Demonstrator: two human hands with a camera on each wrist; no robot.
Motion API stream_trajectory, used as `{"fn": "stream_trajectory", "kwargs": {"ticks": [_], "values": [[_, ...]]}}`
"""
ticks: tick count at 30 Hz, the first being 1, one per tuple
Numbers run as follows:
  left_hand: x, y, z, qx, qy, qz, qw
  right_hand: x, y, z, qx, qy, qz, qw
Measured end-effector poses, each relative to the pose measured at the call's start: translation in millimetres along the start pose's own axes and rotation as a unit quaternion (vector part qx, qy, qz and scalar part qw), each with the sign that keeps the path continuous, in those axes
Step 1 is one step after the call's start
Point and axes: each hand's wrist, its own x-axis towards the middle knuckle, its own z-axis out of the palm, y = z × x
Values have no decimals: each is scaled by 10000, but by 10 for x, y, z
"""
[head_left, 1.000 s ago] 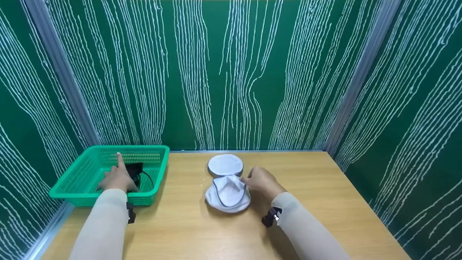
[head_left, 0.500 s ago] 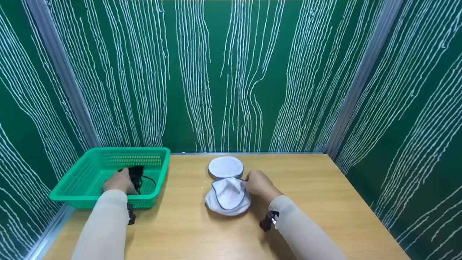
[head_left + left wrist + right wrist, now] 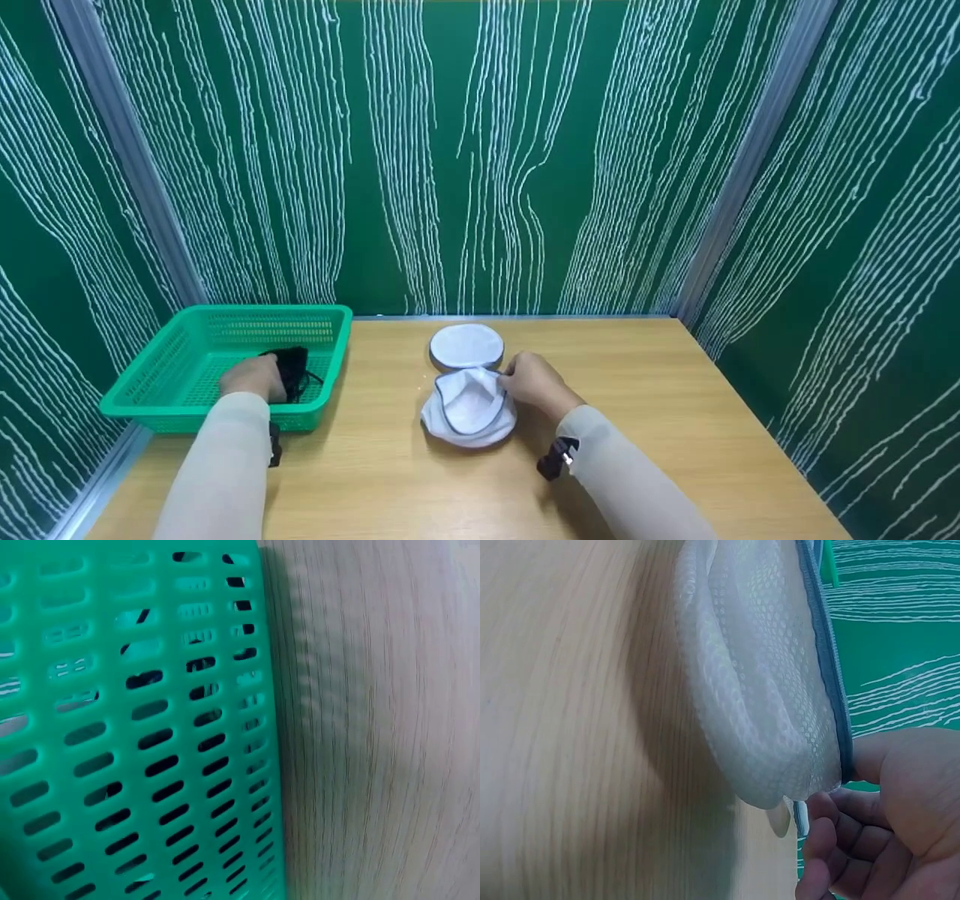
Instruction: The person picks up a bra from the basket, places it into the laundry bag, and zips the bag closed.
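A white mesh laundry bag (image 3: 469, 427) with grey trim stands on the table, its mouth open and its round lid (image 3: 466, 346) folded back behind it. My right hand (image 3: 534, 379) pinches the trimmed rim at the right side between thumb and fingers; the right wrist view shows this hand (image 3: 885, 825) close beside the mesh. Inside the green basket (image 3: 135, 410), my left hand (image 3: 253, 377) holds a black, soft-looking item (image 3: 294, 366) with thin dark straps. Its fingertips are hidden. The left wrist view shows only the basket's slotted wall (image 3: 165, 787) and the table.
The basket stands at the left rear of the wooden table (image 3: 390, 480). Green walls (image 3: 450, 150) with white streaks enclose the back and both sides. A few tiny white specks lie beside the bag.
My left hand has lowered into the basket, its once-extended index finger now down, and the black item has shifted slightly right. My right hand keeps its pinch on the laundry bag's rim.
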Motion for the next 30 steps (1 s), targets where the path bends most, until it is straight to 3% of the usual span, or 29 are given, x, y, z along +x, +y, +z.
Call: {"fn": "stream_trajectory", "kwargs": {"ticks": [13, 21, 26, 30], "values": [[61, -11, -3, 140, -25, 238, 9996, -43, -10, -8, 252, -52, 172, 9995], [71, -35, -48, -240, 172, 150, 9995, -12, -13, -10, 323, 42, 199, 9993], [56, -48, -95, -485, 501, 226, 9973, -12, -28, -4, 89, 247, -162, 9995], [37, -30, -134, -740, 814, 325, 9934, -10, -34, 22, 133, 287, -186, 9993]]}}
